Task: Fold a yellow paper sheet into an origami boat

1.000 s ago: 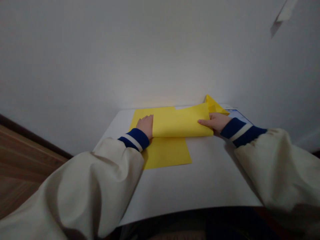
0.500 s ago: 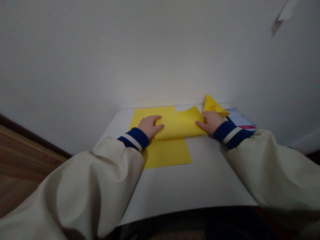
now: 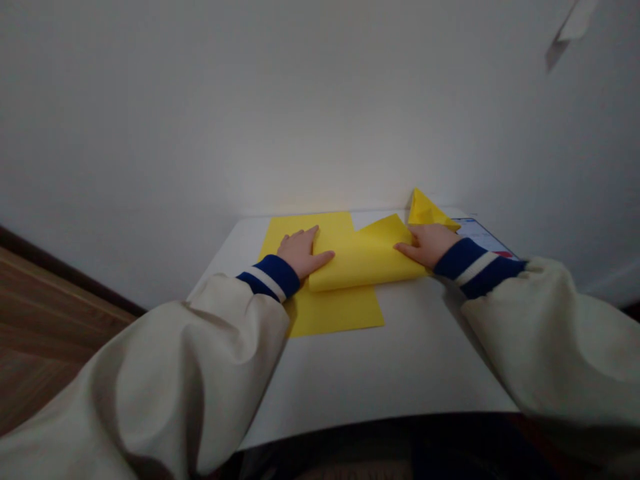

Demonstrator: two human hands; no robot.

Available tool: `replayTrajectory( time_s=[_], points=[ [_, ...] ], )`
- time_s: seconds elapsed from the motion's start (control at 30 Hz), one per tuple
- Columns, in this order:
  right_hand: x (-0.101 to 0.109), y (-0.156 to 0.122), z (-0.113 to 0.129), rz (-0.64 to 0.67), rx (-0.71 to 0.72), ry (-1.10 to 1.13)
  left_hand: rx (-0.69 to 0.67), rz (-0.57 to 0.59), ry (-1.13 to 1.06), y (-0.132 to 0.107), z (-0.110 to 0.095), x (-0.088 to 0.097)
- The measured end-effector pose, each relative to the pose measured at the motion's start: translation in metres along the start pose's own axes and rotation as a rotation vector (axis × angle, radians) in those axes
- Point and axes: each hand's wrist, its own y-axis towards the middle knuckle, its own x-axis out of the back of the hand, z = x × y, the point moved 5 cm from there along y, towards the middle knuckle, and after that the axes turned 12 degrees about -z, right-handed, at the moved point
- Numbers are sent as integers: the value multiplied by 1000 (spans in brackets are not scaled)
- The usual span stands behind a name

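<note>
A yellow sheet of paper point(image 3: 370, 263) is bent over on itself, its rounded fold toward me and one corner sticking up at the back. My left hand point(image 3: 301, 250) grips its left end, with the thumb on top and the fingers stretched toward the back. At the right end, my right hand point(image 3: 425, 245) pinches the paper with the thumb in front; the other fingers are partly hidden. Beneath lies a flat yellow paper sheet point(image 3: 340, 313). A folded yellow paper shape with a pointed top point(image 3: 425, 208) stands just behind my right hand.
A phone with a lit screen point(image 3: 483, 237) lies at the right, partly behind my right wrist. The white table point(image 3: 395, 373) meets a pale wall point(image 3: 320, 100) at the back. Wooden panelling point(image 3: 45, 320) is at the lower left.
The bent paper's fold has come nearer to me and bulges more. My right hand has shifted slightly right and toward me; my left thumb has slid a little right.
</note>
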Motion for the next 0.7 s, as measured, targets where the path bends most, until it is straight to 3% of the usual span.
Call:
replayTrajectory(
  time_s=[0.1,0.33,0.7],
  points=[
    [3,-1,-2,2,-70,-133,-59,-20,56,0,-1,0],
    [0,-2,5,-73,49,-93,-98,-120,183,-6,-9,14],
    [2,-3,6,-40,-28,-88,-7,-79,-29,-1,-6,13]
  ],
)
